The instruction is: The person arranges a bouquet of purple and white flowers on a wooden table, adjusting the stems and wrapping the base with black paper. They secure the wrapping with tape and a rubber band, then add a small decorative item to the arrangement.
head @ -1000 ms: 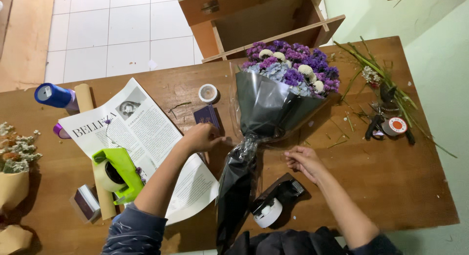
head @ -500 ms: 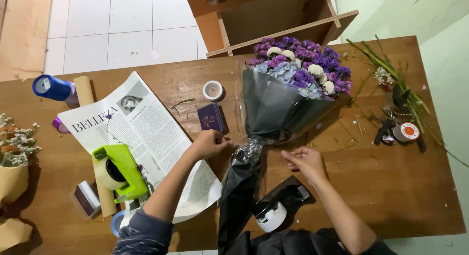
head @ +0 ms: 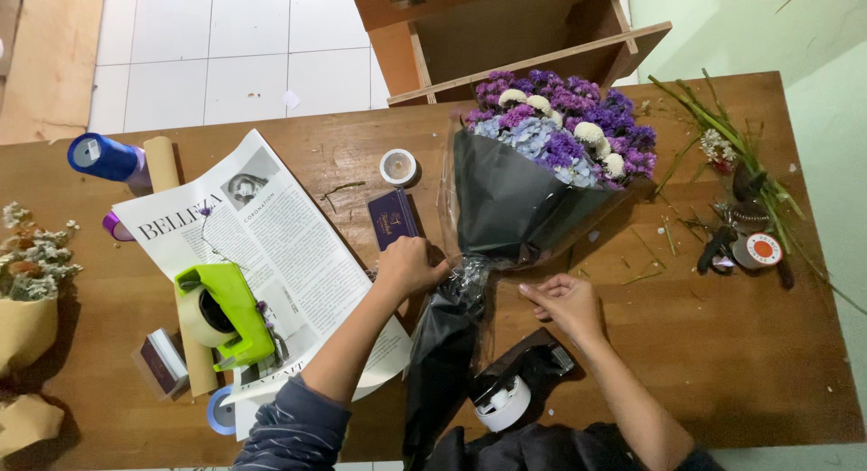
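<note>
- Dark grey wrapping paper sheathes the bouquet, which lies on the wooden table with its purple, blue and white blooms pointing away from you and its wrapped tail running back toward your body.
- Your left hand is curled shut at the bouquet's neck — the narrow gathered point where clear cellophane bunches up — and it looks clamped on that neck, though the fingertips are hidden.
- Your right hand rests just to the right of the same neck, fingers drawn together and pointing left; you cannot tell whether they pinch anything.
- Below your right hand, near the table's edge, sits a black tape dispenser with a white roll.
- A small dark purple box lies just above your left hand, and a small roll of tape lies beyond it.
- Under your left forearm spreads an open sheet of printed paper — a lime-green tape dispenser stands on it.
- At the far left you have a blue ribbon spool, a kraft paper roll and a dried-flower bunch in brown paper.
- At the right lie loose green stems and a small round orange-and-white disc among dark tools.
</note>
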